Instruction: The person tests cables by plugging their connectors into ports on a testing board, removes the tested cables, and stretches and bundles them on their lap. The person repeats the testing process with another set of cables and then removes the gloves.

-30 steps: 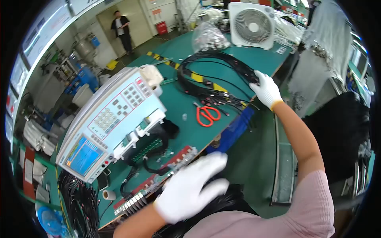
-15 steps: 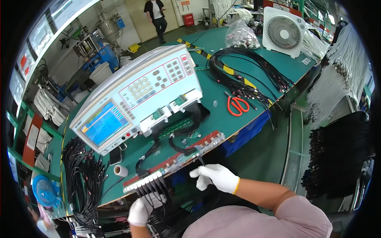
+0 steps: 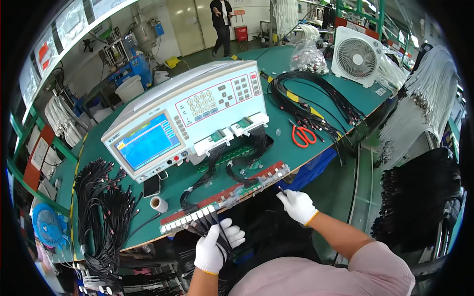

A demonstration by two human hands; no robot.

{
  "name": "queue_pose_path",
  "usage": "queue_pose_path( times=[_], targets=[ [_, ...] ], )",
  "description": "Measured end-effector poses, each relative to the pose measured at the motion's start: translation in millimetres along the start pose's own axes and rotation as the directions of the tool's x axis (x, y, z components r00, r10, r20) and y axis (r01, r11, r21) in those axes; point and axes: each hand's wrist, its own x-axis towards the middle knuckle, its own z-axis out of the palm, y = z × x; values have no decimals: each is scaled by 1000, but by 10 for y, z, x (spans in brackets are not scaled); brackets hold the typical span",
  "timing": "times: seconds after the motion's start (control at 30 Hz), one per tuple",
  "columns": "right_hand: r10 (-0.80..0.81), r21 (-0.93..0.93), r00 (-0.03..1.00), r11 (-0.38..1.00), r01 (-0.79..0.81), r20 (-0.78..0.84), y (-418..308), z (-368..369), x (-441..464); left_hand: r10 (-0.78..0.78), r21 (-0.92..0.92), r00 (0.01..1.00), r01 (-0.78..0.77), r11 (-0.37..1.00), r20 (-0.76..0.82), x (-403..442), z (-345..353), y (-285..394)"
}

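My left hand (image 3: 216, 249), in a white glove, is closed around a bunch of black cables (image 3: 201, 228). Their upper ends meet a row of white connectors (image 3: 188, 219) on the long test strip (image 3: 232, 193) at the table's front edge. My right hand (image 3: 297, 205), also gloved, is off the table edge to the right of the strip. Its thumb and forefinger pinch a small thin dark piece (image 3: 281, 189), too small to name surely. Behind the strip stands a white tester (image 3: 185, 118) with a lit blue screen, wired to the strip by black leads (image 3: 211, 165).
Black cable bundles lie left (image 3: 103, 207) and at the back right (image 3: 316, 93). Red-handled scissors (image 3: 303, 137), a phone (image 3: 152, 186), a white roll (image 3: 158, 204) and a box fan (image 3: 356, 56) are on the green table (image 3: 296, 163). A person (image 3: 222, 24) stands beyond.
My left hand has moved from behind the cables to close around them. My right hand has moved right, away from the strip. The camera view has shifted, and the person behind has changed stance.
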Motion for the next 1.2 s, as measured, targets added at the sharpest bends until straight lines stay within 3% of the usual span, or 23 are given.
queue_pose_path(
  times=[0.07, 0.17, 0.2, 0.23, 0.3, 0.33, 0.37, 0.43, 0.47, 0.53, 0.57, 0.6, 0.63, 0.7, 0.73, 0.8, 0.83, 0.9, 0.97, 1.03, 1.1, 1.17, 1.2],
  targets=[
    [117, 118, 992, 986, -122, 47, 79, -47, 53, 45, 68, 995, -39, 997, -90, 48, 29, -65],
    [-11, 30, 984, 999, 16, -180, 247, 23, -61, 95, 114, 993, -86, 990, -69, -16, -30, -108],
    [108, -12, 990, 994, -109, -87, 255, -39, -114, 185, 253, 973, -146, 956, -135, -111, 89, -193],
    [34, 25, 988, 999, -31, -150, 234, -95, -156, 265, 402, 941, -164, 901, -210, -198, 212, -296],
    [-105, 82, 957, 988, 131, -270, 132, -170, -272, 229, 254, 972, -206, 945, -63, -244, -229, -510],
    [-189, 182, 971, 960, 214, -147, -32, -267, -298, 202, 69, 963, -217, 974, 176, -117, -651, -578],
    [-280, 291, 959, 916, 276, -28, -262, -342, -328, 500, 308, 852, -439, 844, -156, -220, 347, -427],
    [-418, 147, 899, 889, 435, -132, -763, -261, -445, 594, 89, 792, -608, 789, 141, -88, 542, -378],
    [-476, 266, 853, 812, 520, -213, -879, -142, -380, 613, 67, 755, -641, 764, 235, -62, 725, -349],
    [-503, 639, 864, 669, 380, 14, -997, -94, -333, 612, 47, 691, -677, 734, 385, -42, 924, -210],
    [-504, 790, 798, 610, 58, 331, -1053, -157, -357, 629, 30, 630, -717, 696, 457, -80, 1000, -151],
    [-503, 798, 740, 598, -75, 447, -1103, -199, -350, 509, 1, 688, -595, 804, 517, -175, 936, -61],
    [-566, 782, 550, 531, -327, 614, -1113, -258, -310, 442, -4, 592, -595, 803, 674, -202, 951, 42],
    [-669, 817, 707, 527, 236, 228, -966, -302, -263, 440, 38, 558, -648, 760, 704, -301, 793, 226],
    [-617, 760, 717, 621, 191, 324, -907, -499, -186, 529, 156, 690, -669, 727, 495, -393, 598, 284],
    [-483, 592, 726, 795, 129, 490, -632, -741, -59, 635, 137, 762, -647, 750, 125, -586, 231, 392],
    [-429, 529, 758, 838, 131, 492, -473, -789, -54, 665, -20, 747, -664, 747, 7, -610, 82, 495],
    [-566, 519, 772, 770, 371, 288, -138, -807, -14, 687, -92, 663, -737, 670, -298, -787, -482, 680],
    [-677, 316, 686, 734, 601, 267, 32, -928, 8, 645, 9, 532, -768, 641, -549, -986, -947, 719],
    [-266, 301, 891, 941, 156, 368, 131, -1069, -118, 596, 83, 379, -793, 603, -708, -1248, -1458, 727],
    [-38, 272, 986, 962, -7, 160, 467, -1116, -186, 617, 261, 243, -748, 610, -748, -1669, -2320, 665],
    [164, 266, 985, 948, -175, 63, 868, -1120, -245, 534, 434, 19, -560, 706, -845, -1925, -2758, 425],
    [162, 197, 984, 965, -174, 77, 904, -1047, -315, 528, 437, 73, -474, 765, -846, -2090, -3120, 242]
  ],
)
